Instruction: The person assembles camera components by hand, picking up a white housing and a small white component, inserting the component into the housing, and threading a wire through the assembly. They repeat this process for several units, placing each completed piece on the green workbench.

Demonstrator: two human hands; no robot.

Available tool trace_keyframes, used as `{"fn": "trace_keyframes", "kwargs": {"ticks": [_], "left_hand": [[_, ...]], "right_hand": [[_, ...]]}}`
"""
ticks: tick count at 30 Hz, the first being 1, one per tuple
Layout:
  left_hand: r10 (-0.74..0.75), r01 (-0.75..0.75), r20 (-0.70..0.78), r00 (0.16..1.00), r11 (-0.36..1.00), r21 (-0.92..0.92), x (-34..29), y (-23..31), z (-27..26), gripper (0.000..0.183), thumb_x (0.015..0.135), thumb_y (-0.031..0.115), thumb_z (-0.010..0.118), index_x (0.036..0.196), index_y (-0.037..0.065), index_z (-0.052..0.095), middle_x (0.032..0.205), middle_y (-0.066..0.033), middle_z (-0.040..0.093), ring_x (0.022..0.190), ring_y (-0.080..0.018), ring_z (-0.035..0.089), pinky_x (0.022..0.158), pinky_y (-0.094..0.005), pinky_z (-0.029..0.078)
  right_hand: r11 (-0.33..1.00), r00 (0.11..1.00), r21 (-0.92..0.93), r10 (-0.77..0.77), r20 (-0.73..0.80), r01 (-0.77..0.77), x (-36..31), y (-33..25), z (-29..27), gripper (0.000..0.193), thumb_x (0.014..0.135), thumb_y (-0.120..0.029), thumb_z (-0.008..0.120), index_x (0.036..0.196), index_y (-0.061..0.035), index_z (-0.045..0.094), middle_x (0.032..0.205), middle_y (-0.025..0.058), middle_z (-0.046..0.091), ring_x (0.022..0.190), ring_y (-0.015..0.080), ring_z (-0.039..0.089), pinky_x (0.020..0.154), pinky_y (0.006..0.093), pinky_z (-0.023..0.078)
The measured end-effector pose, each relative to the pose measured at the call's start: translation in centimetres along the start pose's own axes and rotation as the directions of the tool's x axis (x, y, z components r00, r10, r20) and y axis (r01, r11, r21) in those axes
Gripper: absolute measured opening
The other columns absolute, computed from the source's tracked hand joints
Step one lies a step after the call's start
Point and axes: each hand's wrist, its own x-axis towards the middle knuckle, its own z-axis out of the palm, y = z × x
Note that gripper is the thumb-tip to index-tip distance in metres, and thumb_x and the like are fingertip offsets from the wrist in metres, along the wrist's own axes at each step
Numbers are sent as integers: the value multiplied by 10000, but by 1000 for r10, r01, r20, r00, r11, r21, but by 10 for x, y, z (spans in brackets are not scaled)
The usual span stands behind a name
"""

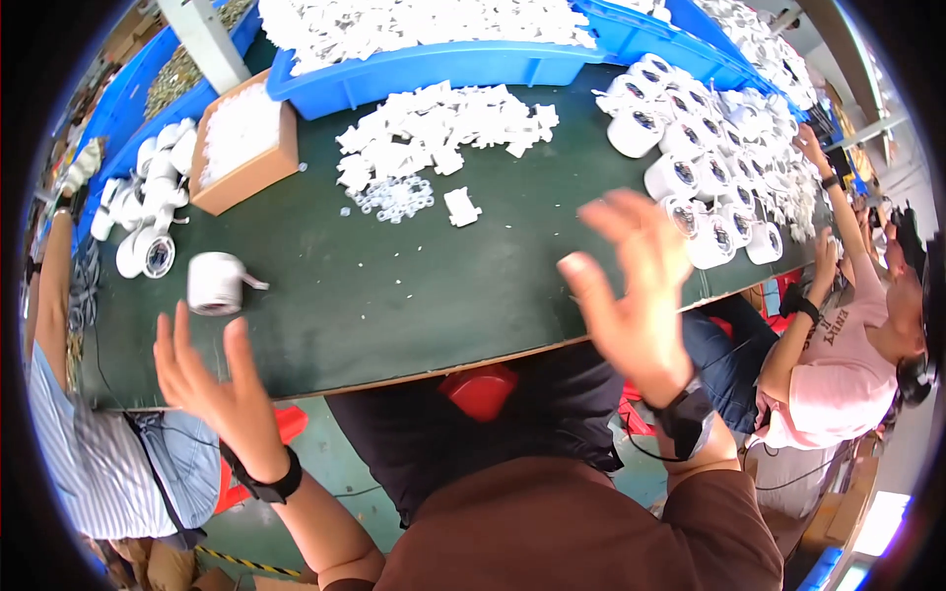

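Note:
My left hand (212, 379) hovers open over the near left edge of the dark green table (394, 305), fingers spread, holding nothing. Just beyond it a white cylindrical part (217, 283) lies on its side. My right hand (636, 286) is raised open over the table's near right side, fingers apart and empty. Ahead of both hands lie a heap of small white plastic pieces (434, 133), a cluster of small white rings (394, 197) and one lone white piece (461, 207).
Many white cylindrical parts (709, 148) crowd the right end, and a few more (148, 212) sit at the left. A cardboard box (241, 143) and blue bins (443, 59) of white pieces stand at the back. Other people sit at my right (838, 364) and left (59, 394).

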Motion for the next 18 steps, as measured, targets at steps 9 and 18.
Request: {"fn": "trace_keyframes", "kwargs": {"ticks": [9,18], "left_hand": [[114,-4,250,961,915,-403,-24,77,-3,396,871,82,721,1259,62,644,1370,-165,567,1240,-346,487,1072,-456,351],[389,255,487,782,513,-820,-25,125,-7,648,904,248,756,1407,-46,473,1418,-234,506,1278,-411,489,1093,-461,401]], "right_hand": [[901,984,-427,136,115,-75,-28,51,-15,668,923,-403,706,1495,-129,494,1461,145,517,1456,385,319,1200,542,126],[812,895,450,-443,59,372,-11,-19,34,639,683,-30,832,1285,-93,627,1343,117,637,1298,330,507,1084,476,366]]}}
